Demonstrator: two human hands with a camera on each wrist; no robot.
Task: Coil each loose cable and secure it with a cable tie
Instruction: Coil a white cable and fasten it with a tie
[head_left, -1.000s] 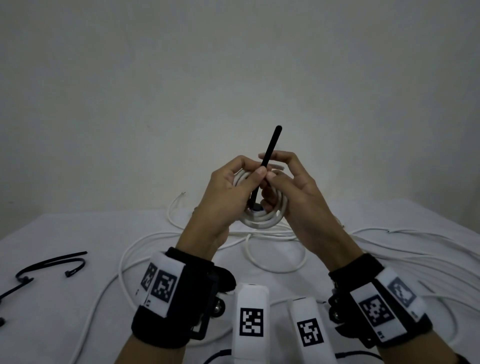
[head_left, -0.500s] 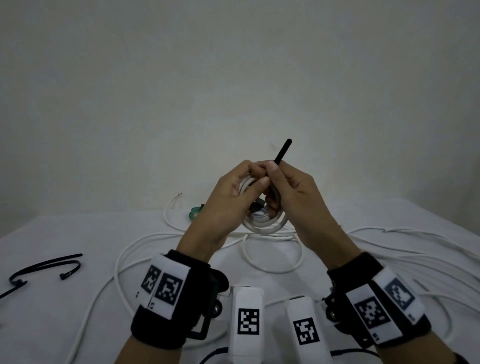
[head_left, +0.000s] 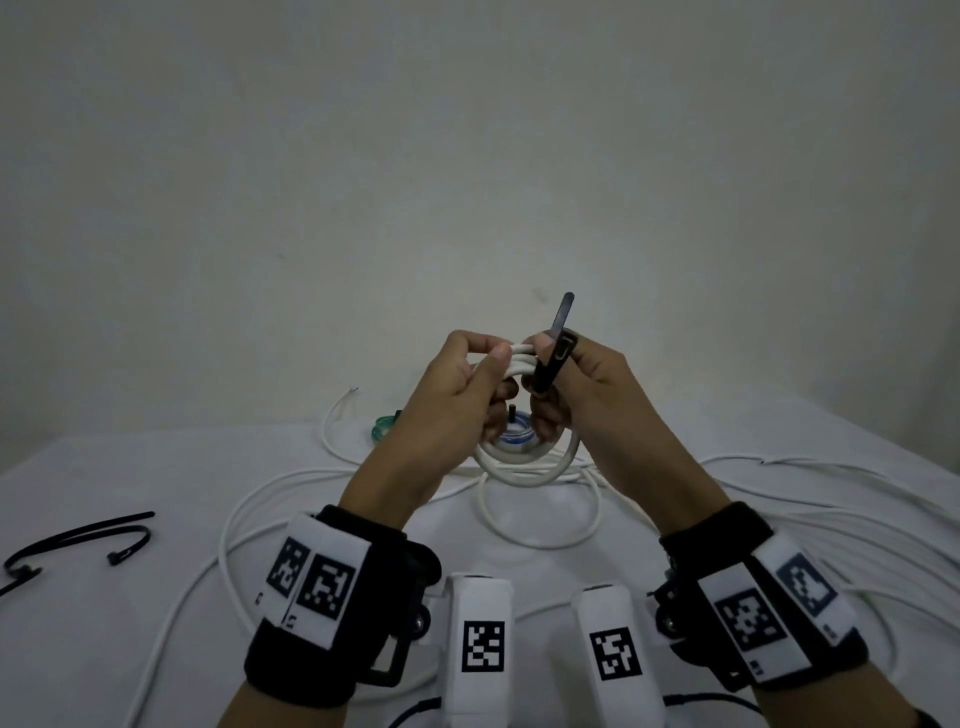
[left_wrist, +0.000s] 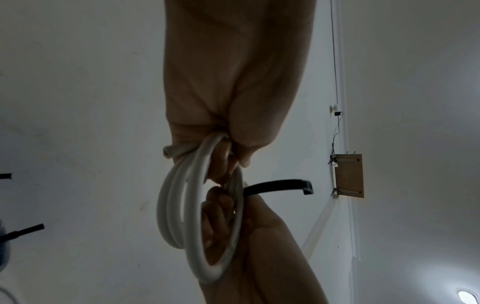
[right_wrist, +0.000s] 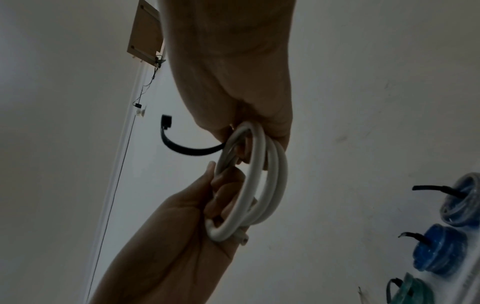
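Raised above the counter (head_left: 156, 623) at centre frame, the white cable coil (head_left: 519, 465) is gripped at its 12 o'clock edge by both hands, the left hand (head_left: 457, 400) pinching the loops, the right hand (head_left: 587, 384) clasping the black cable tie (head_left: 553, 353) around them.

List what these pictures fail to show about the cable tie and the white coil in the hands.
- Head view: whether the black cable tie is locked; right hand covers it.
- Wrist views: tie's path round the white coil; fingers hide it.
- Head view: left hand hides its grip.
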